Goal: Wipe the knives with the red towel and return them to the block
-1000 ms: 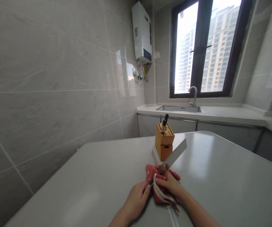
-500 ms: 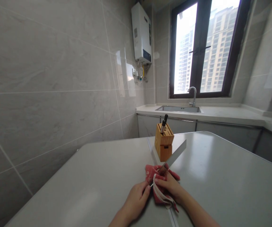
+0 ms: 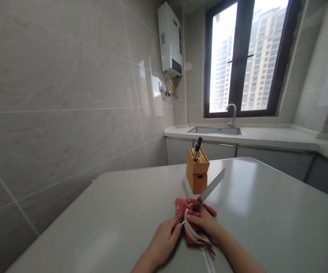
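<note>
A knife [image 3: 214,184] slants from lower left to upper right, its broad blade sticking out past a red cloth with a pale band [image 3: 191,232]. Low in the view, my left hand [image 3: 164,239] is closed round the knife's handle end, which the fingers mostly hide. My right hand [image 3: 208,226] pinches the bunched cloth around the blade near the handle. Part of the cloth hangs below the right hand. Just beyond the blade stands a wooden knife block [image 3: 198,170] with one black-handled tool [image 3: 197,149] upright in a slot.
The hands work over a pale, glossy table [image 3: 118,212] with a seam down its middle. Behind it runs a white counter [image 3: 272,135] with a sink [image 3: 215,131] and a curved faucet [image 3: 232,115]. A tiled wall [image 3: 67,94] rises on the left.
</note>
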### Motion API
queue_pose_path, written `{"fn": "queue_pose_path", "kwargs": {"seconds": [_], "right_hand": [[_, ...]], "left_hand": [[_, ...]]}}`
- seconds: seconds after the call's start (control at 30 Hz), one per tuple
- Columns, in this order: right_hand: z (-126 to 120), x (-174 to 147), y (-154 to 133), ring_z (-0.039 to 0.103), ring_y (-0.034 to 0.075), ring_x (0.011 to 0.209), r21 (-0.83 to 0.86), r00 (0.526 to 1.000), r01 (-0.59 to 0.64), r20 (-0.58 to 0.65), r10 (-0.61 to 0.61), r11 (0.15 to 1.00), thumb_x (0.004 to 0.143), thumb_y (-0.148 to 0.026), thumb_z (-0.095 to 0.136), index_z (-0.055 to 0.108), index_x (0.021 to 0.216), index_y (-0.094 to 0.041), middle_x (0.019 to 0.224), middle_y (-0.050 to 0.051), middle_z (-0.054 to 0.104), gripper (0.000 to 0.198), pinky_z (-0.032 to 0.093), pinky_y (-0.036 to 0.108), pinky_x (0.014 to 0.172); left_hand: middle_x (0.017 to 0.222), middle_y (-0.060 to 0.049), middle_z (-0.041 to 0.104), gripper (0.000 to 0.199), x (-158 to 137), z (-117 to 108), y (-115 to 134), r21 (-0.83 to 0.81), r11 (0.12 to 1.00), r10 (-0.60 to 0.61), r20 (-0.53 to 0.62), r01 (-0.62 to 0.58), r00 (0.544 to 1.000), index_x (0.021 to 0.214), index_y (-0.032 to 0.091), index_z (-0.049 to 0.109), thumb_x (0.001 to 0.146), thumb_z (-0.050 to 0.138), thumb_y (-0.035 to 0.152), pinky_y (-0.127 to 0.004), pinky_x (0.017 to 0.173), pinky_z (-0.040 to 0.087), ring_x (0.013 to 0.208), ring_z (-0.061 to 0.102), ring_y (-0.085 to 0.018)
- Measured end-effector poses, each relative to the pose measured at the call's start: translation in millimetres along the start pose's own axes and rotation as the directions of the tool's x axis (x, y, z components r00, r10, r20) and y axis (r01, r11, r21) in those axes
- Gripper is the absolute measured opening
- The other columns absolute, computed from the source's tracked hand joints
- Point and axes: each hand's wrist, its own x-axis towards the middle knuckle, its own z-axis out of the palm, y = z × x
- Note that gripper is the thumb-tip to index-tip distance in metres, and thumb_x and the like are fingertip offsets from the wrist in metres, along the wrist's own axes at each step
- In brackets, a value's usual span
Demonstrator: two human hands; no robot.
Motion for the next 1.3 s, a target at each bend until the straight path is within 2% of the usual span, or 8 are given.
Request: {"fn": "queue_pose_path", "kwargs": {"seconds": [0.17,0.27,0.37,0.6,0.8,0.97,1.13,1.3], "right_hand": [[-2,1,2,0.061,0.026,0.101,-0.003,1.0,0.008,0.024,-0.008,1.0,0.065,-0.033,0.074,0.049,0.115,-0.018,0.104,0.008,0.066,0.058,0.044,0.042,0.094],[0,1,0,0.06,0.027,0.104,-0.039,0.999,0.026,-0.034,-0.027,0.999,0.062,-0.035,0.076,0.051,0.113,-0.018,0.106,0.008,0.065,0.058,0.043,0.042,0.095],[3,0,-4,0.061,0.027,0.099,-0.064,0.998,0.024,-0.062,-0.028,0.998,0.062,-0.036,0.075,0.055,0.106,-0.019,0.101,0.007,0.066,0.051,0.045,0.042,0.092],[12,-3,-17,0.063,0.025,0.087,-0.091,0.997,0.077,-0.013,-0.079,0.993,0.064,-0.037,0.073,0.061,0.086,-0.017,0.086,0.007,0.069,0.032,0.048,0.039,0.084],[12,-4,-19,0.062,0.024,0.094,-0.129,0.995,0.105,0.013,-0.104,0.986,0.066,-0.035,0.072,0.061,0.096,-0.018,0.094,0.007,0.068,0.036,0.046,0.038,0.088],[8,-2,-14,0.062,0.026,0.093,-0.202,0.995,0.098,-0.008,-0.102,0.974,0.066,-0.037,0.07,0.061,0.091,-0.018,0.094,0.008,0.067,0.033,0.046,0.041,0.088],[11,-3,-21,0.062,0.025,0.094,-0.201,0.995,0.093,0.048,-0.085,0.975,0.07,-0.036,0.067,0.061,0.096,-0.019,0.097,0.007,0.067,0.031,0.045,0.039,0.09],[13,-4,-24,0.061,0.027,0.094,-0.226,0.996,0.084,-0.002,-0.087,0.971,0.066,-0.035,0.07,0.06,0.097,-0.018,0.098,0.009,0.066,0.036,0.045,0.041,0.09]], "left_hand": [[0.101,-0.006,0.068,0.04,0,0,0,-0.012,1.0,0.017,0.002,-0.017,1.0,0.101,0.018,0.062,0.095,0.031,0.041,-0.025,0.083,0.043,0.088,0.06,-0.019],[0.102,-0.006,0.067,0.037,0,0,0,-0.02,0.999,0.032,0.0,-0.032,0.999,0.102,0.018,0.062,0.095,0.032,0.039,-0.025,0.083,0.043,0.089,0.06,-0.019],[0.103,-0.006,0.067,0.035,0,1,-3,-0.015,0.999,0.034,-0.008,-0.034,0.999,0.104,0.019,0.061,0.095,0.033,0.039,-0.025,0.082,0.042,0.091,0.059,-0.019],[0.099,-0.005,0.065,0.031,-1,3,-4,-0.045,0.999,0.018,-0.025,-0.019,1.0,0.101,0.018,0.06,0.094,0.038,0.038,-0.024,0.081,0.041,0.088,0.058,-0.018],[0.084,-0.004,0.063,0.032,1,7,-16,-0.051,0.997,-0.068,-0.077,0.064,0.995,0.085,0.015,0.058,0.091,0.041,0.042,-0.024,0.073,0.041,0.078,0.055,-0.017],[0.079,-0.003,0.061,0.036,3,8,-21,-0.091,0.993,-0.082,-0.088,0.074,0.993,0.079,0.015,0.057,0.091,0.04,0.045,-0.024,0.07,0.04,0.075,0.053,-0.017],[0.082,-0.004,0.064,0.038,3,6,-15,-0.146,0.988,-0.052,-0.057,0.044,0.997,0.083,0.014,0.06,0.092,0.039,0.045,-0.023,0.071,0.04,0.076,0.054,-0.017],[0.087,-0.005,0.066,0.037,3,3,-10,-0.13,0.991,-0.033,-0.039,0.028,0.999,0.087,0.014,0.061,0.091,0.041,0.044,-0.024,0.075,0.042,0.08,0.056,-0.018]]}}
